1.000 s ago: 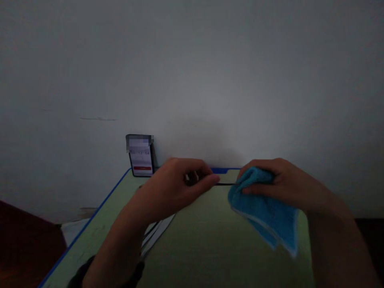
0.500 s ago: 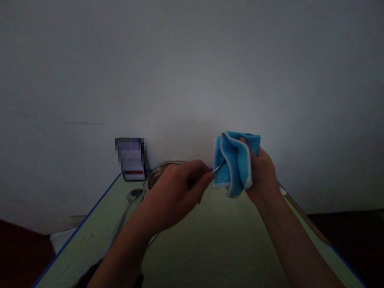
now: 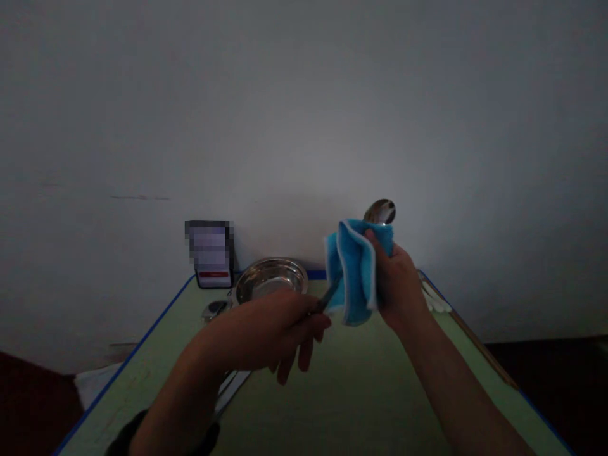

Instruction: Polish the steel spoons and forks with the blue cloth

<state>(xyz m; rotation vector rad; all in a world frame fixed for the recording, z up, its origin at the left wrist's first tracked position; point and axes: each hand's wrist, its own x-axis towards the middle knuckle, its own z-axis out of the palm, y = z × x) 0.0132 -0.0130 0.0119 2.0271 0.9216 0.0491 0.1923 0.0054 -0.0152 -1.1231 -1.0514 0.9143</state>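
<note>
My left hand point(image 3: 280, 326) pinches the handle end of a metal spoon point(image 3: 376, 212) between thumb and fingers, the other fingers hanging loosely. A blue cloth point(image 3: 351, 272) with pale edging is folded round the middle of the spoon. My right hand point(image 3: 401, 282) is closed on the cloth, its thumb pressing on the near side. The shiny spoon bowl sticks out above the cloth at the upper right. Both hands are raised over the pale green table point(image 3: 361, 399). The part of the handle inside the cloth is hidden.
A round steel bowl point(image 3: 303, 273) stands at the back by the wall. Left of it a phone point(image 3: 211, 277) leans upright. A metal utensil head point(image 3: 213, 309) lies before the phone. Long utensils point(image 3: 232, 389) show under my left forearm. White objects point(image 3: 434, 297) lie along the right edge.
The spoon bowl now shows above the cloth, where before it was covered. My right hand and the cloth have shifted slightly left and down; my left hand has turned and lowered, its fingers loosened.
</note>
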